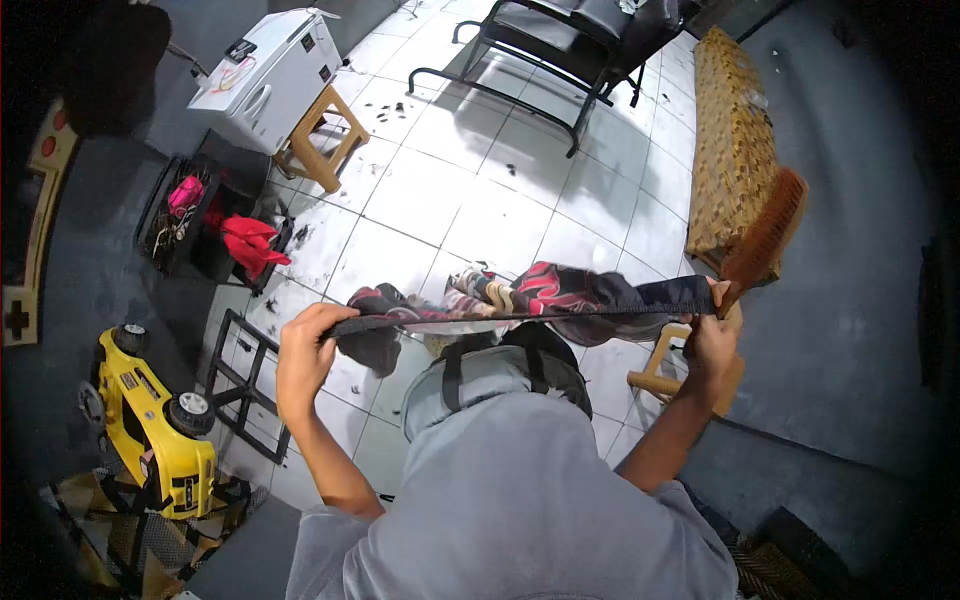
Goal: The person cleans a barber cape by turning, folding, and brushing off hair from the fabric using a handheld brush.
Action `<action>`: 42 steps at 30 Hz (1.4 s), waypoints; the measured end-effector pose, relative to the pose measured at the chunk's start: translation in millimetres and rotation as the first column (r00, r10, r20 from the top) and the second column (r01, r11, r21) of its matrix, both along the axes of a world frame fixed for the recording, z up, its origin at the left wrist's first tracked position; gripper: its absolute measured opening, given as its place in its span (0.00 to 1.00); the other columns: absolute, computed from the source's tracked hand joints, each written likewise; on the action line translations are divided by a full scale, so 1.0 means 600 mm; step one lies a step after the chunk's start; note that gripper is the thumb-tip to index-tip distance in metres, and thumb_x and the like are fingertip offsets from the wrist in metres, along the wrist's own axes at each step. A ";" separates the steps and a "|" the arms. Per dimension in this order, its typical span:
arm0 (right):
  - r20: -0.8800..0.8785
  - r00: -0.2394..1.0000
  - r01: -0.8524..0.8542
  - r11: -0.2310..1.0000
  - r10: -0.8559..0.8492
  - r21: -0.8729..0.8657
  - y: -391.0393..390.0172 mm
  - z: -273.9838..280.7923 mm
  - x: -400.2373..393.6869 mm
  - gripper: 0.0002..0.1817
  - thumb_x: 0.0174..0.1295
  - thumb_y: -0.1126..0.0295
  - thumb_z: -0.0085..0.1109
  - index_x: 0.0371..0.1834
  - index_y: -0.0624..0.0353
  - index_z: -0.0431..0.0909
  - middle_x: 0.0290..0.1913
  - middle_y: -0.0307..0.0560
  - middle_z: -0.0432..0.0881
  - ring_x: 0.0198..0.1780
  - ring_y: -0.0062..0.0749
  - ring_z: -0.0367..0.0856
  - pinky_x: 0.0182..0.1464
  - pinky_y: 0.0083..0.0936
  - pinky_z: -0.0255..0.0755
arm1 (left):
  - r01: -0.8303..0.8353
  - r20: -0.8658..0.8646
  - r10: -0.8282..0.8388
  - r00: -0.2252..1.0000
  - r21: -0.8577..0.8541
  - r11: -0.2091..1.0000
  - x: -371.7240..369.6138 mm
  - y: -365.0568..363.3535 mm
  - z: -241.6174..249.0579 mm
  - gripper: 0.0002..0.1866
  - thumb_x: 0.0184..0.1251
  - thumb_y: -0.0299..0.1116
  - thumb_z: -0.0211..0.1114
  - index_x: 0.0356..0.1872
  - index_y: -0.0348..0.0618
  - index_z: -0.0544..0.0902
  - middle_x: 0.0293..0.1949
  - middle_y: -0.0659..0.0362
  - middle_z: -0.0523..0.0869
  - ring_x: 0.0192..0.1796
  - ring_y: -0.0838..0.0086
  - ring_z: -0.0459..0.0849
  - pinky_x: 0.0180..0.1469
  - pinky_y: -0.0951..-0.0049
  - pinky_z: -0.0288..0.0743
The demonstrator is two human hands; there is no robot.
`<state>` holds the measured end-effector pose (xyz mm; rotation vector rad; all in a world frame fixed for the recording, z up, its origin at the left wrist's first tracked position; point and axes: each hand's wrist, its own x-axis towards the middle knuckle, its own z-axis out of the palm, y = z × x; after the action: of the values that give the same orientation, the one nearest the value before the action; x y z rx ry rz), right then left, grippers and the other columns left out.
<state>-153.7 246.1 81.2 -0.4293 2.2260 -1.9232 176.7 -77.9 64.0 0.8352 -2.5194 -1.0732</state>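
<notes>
A patterned barber cape (560,290) in black, red and cream hangs in bunched folds. Its black neckband (450,321) is stretched level between my two hands, at chest height over the floor. My left hand (303,352) pinches the band's left end with closed fingers. The other end is gripped by my right hand (712,338), which also holds a brush (766,228) with long brown bristles pointing up and to the right. Most of the brush's handle is hidden by the fingers.
Dark hair clippings (383,112) lie on the white tiles. A black-framed chair (540,45) stands ahead. At left are a white cabinet (270,80) on a wooden stool (330,150), a black metal frame (245,385) and a yellow toy car (150,420). A woven bench (728,140) lines the right wall.
</notes>
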 end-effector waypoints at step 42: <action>0.097 0.779 -0.616 0.728 0.619 0.301 -0.123 -0.048 -0.045 0.12 0.39 0.84 0.49 0.31 0.66 0.67 0.25 0.49 0.72 0.30 0.35 0.71 0.34 0.29 0.67 | 0.337 -0.306 -0.163 0.938 0.693 0.637 -0.360 0.232 -0.019 0.08 0.63 0.24 0.57 0.39 0.28 0.79 0.48 0.53 0.79 0.47 0.76 0.77 0.48 0.78 0.70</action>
<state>-180.7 172.6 52.6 -0.9798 1.9777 -1.1902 -39.4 61.1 52.4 0.4695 -2.0039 -2.2368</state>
